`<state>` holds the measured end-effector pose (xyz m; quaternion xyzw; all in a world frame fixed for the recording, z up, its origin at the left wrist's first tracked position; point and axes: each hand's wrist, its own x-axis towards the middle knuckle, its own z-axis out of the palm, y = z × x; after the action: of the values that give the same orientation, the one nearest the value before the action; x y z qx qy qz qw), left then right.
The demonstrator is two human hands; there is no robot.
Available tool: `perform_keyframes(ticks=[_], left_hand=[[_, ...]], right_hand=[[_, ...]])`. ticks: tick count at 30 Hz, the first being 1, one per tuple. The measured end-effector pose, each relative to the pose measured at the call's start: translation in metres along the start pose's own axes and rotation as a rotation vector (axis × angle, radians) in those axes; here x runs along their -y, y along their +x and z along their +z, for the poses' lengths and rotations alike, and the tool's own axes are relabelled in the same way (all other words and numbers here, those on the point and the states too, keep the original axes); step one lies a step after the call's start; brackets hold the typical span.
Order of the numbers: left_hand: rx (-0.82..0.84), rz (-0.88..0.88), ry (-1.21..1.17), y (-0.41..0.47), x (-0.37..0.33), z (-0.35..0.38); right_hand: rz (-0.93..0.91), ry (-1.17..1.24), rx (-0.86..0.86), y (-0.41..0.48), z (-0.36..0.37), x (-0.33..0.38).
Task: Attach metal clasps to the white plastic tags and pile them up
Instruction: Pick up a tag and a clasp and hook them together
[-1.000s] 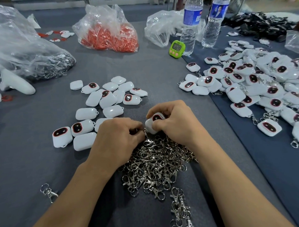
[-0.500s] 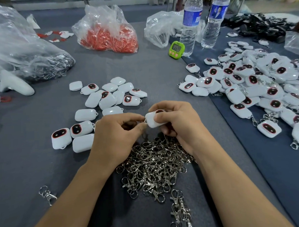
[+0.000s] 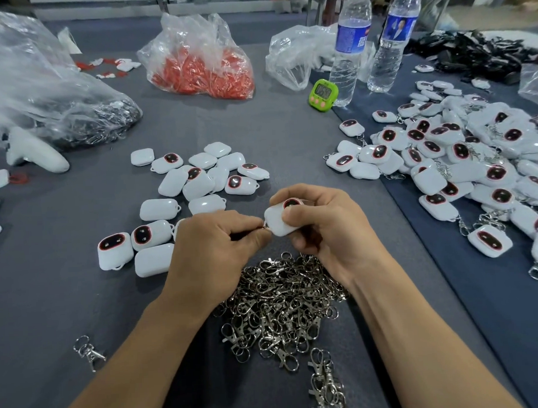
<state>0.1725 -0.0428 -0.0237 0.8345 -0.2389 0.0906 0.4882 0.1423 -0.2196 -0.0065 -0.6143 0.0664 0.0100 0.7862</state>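
The right hand (image 3: 321, 226) is gripping a white tag (image 3: 279, 218) above the table's (image 3: 289, 135) near edge, and the left hand (image 3: 214, 249) is pinching a metal clasp (image 3: 264, 225) (mostly hidden) against its loop. Many finished tags (image 3: 475, 164) are lying heaped along the right edge. A smaller cluster of bare tags (image 3: 196, 182) is waiting mid-table, behind the heap of clasps (image 3: 284, 298).

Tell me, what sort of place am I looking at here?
Most likely a small hand-assembly workshop: a heap of metal clasps, loose white tags beside it, and a big pile of finished tags with clasps on the right.
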Motion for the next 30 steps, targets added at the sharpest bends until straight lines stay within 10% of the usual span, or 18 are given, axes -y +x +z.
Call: perform_keyframes(ticks=[4,14,26,30], left_hand=[[-0.077,0.074,0.173,-0.004,-0.004,0.005],[0.111,-0.255,-0.455,0.007,-0.008,0.005],[-0.078,0.218,0.542,-0.004,-0.01,0.002],[-0.047,0.059,0.203,-0.003,-0.009,0.004]], right_hand=[[0.009,0.017,-0.03,0.001,0.003,-0.002],[0.037,0.118,0.028,-0.001,-0.001,0.003],[-0.007,0.034,-0.036,-0.001,0.006,-0.004],[0.018,0.085,-0.029,-0.001,0.003,0.0]])
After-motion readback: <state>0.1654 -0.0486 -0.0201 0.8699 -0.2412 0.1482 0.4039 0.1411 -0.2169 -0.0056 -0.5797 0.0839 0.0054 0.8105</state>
